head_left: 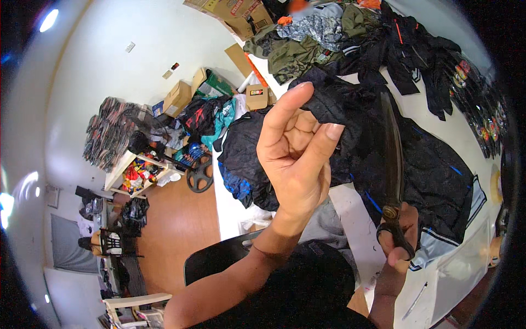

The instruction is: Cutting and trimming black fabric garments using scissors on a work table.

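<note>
My left hand [296,159] is raised in front of me, palm toward me, and pinches a fold of black quilted fabric [350,115] between thumb and fingers. My right hand [402,241] is lower right and grips the black handles of large dark scissors [392,164]. The long blades point up and away, along the black garment [438,175], which lies spread on the white table [356,230]. The garment has thin blue lines and a pale grey panel at its lower edge.
A heap of dark and camouflage clothes [329,38] covers the table's far end, with cardboard boxes [241,13] behind. More black garments [246,159] hang off the left edge. A black chair [219,257] stands below; a cluttered shelf [137,170] is on the wood floor at left.
</note>
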### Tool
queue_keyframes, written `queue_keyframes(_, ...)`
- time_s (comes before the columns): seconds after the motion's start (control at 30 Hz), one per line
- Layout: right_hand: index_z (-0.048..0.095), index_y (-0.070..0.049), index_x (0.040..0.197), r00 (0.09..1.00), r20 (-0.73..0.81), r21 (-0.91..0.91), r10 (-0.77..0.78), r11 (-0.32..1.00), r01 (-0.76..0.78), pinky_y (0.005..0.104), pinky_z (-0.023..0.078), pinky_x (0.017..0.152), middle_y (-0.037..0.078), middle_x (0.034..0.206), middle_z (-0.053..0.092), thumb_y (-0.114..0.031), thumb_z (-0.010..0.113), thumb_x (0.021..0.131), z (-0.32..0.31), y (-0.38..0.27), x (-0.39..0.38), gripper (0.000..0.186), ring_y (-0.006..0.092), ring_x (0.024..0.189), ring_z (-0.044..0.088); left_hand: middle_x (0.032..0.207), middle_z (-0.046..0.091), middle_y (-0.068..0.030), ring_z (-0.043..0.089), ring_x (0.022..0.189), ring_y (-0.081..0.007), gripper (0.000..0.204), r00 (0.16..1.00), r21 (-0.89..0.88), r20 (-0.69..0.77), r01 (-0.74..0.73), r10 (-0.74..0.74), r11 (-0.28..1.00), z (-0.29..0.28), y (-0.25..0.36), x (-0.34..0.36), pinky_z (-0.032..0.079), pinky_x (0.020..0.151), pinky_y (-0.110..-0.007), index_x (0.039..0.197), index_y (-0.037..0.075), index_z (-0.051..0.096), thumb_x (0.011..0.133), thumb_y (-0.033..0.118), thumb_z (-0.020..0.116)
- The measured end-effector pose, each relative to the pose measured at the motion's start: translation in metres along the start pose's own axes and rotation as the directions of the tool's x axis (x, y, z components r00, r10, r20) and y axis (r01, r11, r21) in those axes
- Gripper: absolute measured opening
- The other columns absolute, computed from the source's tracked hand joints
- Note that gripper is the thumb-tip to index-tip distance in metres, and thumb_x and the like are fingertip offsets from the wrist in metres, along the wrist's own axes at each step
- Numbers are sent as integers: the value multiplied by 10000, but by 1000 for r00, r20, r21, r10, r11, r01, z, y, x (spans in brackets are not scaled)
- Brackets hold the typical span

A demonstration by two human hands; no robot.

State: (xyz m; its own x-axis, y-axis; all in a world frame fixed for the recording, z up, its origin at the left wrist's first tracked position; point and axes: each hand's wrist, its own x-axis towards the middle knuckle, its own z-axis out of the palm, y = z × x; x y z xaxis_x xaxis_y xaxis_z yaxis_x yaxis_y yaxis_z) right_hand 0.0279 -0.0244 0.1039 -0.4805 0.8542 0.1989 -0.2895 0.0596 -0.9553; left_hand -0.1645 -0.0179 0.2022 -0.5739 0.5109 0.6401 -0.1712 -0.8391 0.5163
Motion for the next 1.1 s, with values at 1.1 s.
queue_keyframes(1.1,491,-10,860,980,170,440,-103,898,18,190,216,358,-26,513,432,-517,841,400,-2,24,-10,768,38,375,347,692,428,25,339,585,-19,502,999,5,20,-41,41,999,4,4,-5,274,507,-154,1200,-75,453,727,-193,573)
